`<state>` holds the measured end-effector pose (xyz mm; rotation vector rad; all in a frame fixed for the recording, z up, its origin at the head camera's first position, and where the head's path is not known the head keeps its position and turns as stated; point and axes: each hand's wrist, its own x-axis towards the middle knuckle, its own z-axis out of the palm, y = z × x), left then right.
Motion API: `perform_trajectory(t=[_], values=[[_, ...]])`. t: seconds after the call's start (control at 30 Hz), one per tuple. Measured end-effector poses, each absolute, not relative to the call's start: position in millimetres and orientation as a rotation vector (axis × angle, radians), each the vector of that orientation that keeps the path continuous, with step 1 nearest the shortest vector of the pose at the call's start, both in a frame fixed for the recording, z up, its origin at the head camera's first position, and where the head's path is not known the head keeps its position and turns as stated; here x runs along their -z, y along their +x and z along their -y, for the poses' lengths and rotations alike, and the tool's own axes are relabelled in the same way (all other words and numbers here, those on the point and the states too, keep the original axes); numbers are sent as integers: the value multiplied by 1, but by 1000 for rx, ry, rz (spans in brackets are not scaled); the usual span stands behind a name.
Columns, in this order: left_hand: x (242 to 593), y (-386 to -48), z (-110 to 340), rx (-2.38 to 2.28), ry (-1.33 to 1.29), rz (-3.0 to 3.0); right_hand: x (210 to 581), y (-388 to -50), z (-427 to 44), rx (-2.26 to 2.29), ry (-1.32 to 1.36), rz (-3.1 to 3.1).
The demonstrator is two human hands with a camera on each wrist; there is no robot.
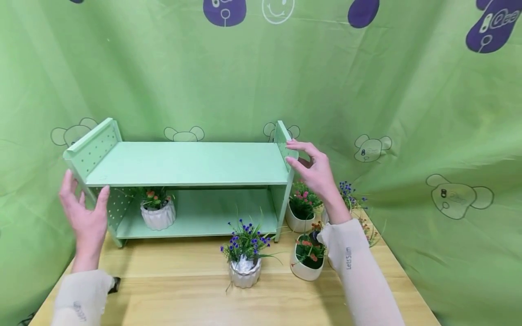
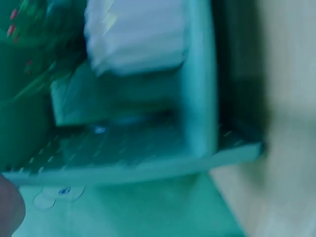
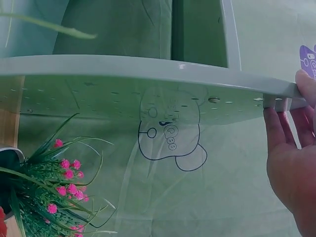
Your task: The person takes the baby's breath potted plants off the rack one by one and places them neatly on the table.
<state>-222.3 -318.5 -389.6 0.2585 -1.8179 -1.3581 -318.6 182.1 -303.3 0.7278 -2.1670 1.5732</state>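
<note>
A pale green two-tier shelf (image 1: 191, 163) with perforated side panels stands on the wooden table. Beside its left panel is my left hand (image 1: 85, 217), thumb spread wide from the fingers; the left wrist view is blurred and shows only a fingertip near the panel. My right hand (image 1: 314, 170) holds the upper front edge of the right panel, with the thumb on one side and fingers (image 3: 279, 126) on the other. A white pot with red flowers (image 1: 158, 215) sits on the lower tier at left. A white pot with blue flowers (image 1: 244, 271) stands in front of the shelf.
Right of the shelf stand a pot with pink flowers (image 1: 301, 219), a pot with red-orange flowers (image 1: 306, 267) and blue flowers (image 1: 348, 192) partly behind my right arm. A green patterned curtain (image 1: 244, 81) hangs behind the wooden table (image 1: 171, 290).
</note>
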Motion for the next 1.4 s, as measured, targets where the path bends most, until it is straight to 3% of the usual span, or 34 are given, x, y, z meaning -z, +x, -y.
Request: perform_trajectory(t=[0.2, 0.4, 0.8, 1.4], values=[[435, -226, 299, 1177, 165, 1721, 305, -320, -180, -1586, 733, 2142], [461, -226, 293, 1350, 205, 1933, 306, -320, -178, -1603, 724, 2120], [478, -234, 286, 1512, 163, 2321, 308, -321, -178, -1630, 734, 2085], [491, -255, 288, 1282, 134, 2407, 308, -319, -178, -1656, 734, 2078]])
